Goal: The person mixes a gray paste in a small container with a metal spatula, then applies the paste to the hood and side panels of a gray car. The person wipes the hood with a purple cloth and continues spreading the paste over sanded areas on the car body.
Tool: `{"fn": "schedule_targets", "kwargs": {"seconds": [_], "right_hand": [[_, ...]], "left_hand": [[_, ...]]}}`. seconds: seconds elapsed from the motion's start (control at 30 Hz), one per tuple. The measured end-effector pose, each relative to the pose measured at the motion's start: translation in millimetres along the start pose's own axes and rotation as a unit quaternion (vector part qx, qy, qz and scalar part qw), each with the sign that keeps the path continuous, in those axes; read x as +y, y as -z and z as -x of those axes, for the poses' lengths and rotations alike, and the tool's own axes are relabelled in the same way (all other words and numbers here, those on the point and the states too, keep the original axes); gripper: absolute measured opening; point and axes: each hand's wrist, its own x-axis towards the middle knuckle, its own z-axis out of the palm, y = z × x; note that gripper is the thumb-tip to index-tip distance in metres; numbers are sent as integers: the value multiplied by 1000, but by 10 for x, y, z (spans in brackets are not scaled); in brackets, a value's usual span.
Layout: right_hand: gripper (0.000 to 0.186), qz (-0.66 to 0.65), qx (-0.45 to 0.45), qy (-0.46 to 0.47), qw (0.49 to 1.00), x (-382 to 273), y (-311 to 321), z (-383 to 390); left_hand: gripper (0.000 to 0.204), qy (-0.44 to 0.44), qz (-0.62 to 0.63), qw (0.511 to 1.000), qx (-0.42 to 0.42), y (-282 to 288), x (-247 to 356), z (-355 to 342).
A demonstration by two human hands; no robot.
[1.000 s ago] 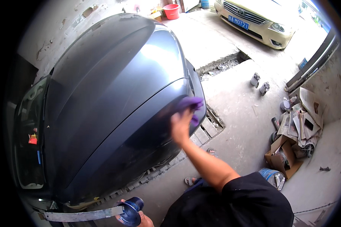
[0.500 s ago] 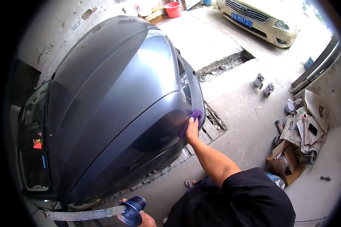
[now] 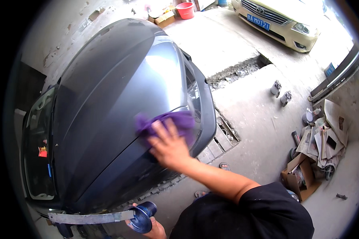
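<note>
My right hand (image 3: 169,147) presses a crumpled purple cloth (image 3: 183,123) against the dark blue-grey car (image 3: 107,99), across the seam between hood and fender near the headlight. Its fingers are spread over the cloth and slightly blurred. Low in the view, my left hand (image 3: 157,230) is wrapped round a blue-smeared cup (image 3: 147,210) with a wide rim. From the cup a long, flat, paint-stained metal strip (image 3: 89,217) sticks out leftward, beside the car's lower edge. Part of the left hand is hidden behind the cup.
A broken floor channel (image 3: 239,71) runs beyond the car's front. Two small cans (image 3: 276,88) stand on the concrete. Newspapers (image 3: 331,139) and an open cardboard box (image 3: 301,177) lie at the right. A cream car (image 3: 279,20) and a red bucket (image 3: 185,10) are farther back.
My right hand has swept the purple cloth leftward from the front corner by the headlight onto the hood and fender seam, and the cloth is more spread out. My left hand still holds the cup.
</note>
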Motion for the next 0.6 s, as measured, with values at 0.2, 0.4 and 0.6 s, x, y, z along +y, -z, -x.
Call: {"fn": "schedule_targets", "kwargs": {"seconds": [0.2, 0.4, 0.6], "right_hand": [[49, 14, 7, 24, 1000, -9, 71, -650], [55, -67, 69, -130, 987, 1320, 219, -1144], [48, 19, 127, 6, 992, 622, 84, -304]], "left_hand": [[88, -32, 52, 998, -13, -193, 11, -146], [88, -11, 63, 998, -1, -181, 107, -95], [86, 13, 61, 998, -1, -121, 14, 6]]}}
